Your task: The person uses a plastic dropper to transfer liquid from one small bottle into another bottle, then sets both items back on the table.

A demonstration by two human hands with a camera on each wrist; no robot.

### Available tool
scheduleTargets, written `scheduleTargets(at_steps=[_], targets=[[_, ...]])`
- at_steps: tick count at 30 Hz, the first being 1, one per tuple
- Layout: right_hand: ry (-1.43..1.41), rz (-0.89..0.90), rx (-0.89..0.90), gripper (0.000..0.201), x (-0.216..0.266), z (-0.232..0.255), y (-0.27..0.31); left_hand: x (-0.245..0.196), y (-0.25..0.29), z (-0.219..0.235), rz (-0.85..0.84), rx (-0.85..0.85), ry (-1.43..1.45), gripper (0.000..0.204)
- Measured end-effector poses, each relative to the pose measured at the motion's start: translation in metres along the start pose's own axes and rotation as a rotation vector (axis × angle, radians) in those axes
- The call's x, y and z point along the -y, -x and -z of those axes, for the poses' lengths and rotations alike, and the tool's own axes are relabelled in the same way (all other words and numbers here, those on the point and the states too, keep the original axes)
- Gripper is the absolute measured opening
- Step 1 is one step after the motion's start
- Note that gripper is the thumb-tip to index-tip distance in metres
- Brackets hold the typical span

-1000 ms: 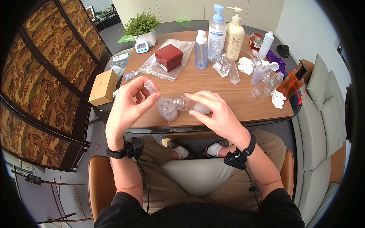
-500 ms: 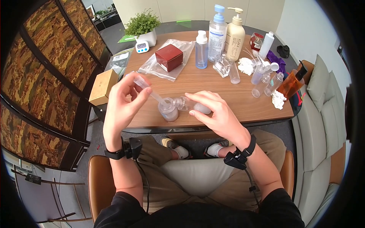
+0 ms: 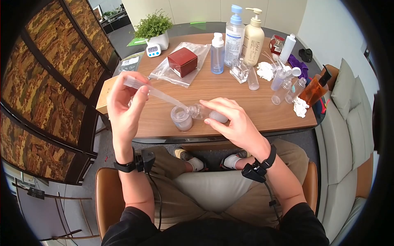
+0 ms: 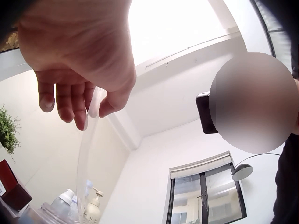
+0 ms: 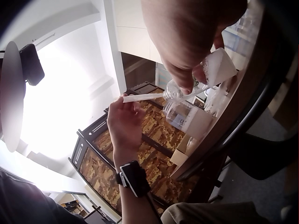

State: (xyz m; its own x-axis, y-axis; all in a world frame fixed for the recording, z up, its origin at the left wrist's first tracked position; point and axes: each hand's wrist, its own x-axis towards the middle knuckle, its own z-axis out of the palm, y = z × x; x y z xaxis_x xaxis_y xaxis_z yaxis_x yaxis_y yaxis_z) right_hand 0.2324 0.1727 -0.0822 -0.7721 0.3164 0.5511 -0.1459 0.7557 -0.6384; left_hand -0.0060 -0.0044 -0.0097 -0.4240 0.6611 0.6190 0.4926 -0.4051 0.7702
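Observation:
My left hand (image 3: 125, 110) pinches a long translucent plastic dropper (image 3: 158, 93) between thumb and fingers, its bulb end up by the fingertips. The dropper slants down to the right, its tip at the mouth of a small clear bottle (image 3: 200, 110). That bottle lies nearly on its side in my right hand (image 3: 240, 125), thumb and fingers around its body, with whitish contents inside. Just below its neck stands a second clear bottle (image 3: 182, 121), open and upright on the table, holding whitish stuff too. In the right wrist view both bottle necks (image 5: 169, 95) sit close together.
Pump bottles (image 3: 234, 41), a glass perfume bottle (image 3: 239, 71) and several small clear bottles (image 3: 281, 92) stand farther back and right on the table (image 3: 164, 131). A red box (image 3: 182, 61) lies on a plastic bag; a cardboard box (image 3: 104, 96) is behind my left hand.
My left hand has moved left, drawing the dropper up out of the upright bottle. Its tip now meets the tilted bottle's mouth. The right hand has stayed in place.

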Motion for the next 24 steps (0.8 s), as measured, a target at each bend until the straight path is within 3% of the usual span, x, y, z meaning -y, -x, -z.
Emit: scheduleTargets(at_steps=[24], targets=[[0.023, 0.018, -0.005, 0.046, 0.0011, 0.0013, -0.0002, 0.0042, -0.0016, -0.0044, 0.011, 0.039, -0.075, 0.012]])
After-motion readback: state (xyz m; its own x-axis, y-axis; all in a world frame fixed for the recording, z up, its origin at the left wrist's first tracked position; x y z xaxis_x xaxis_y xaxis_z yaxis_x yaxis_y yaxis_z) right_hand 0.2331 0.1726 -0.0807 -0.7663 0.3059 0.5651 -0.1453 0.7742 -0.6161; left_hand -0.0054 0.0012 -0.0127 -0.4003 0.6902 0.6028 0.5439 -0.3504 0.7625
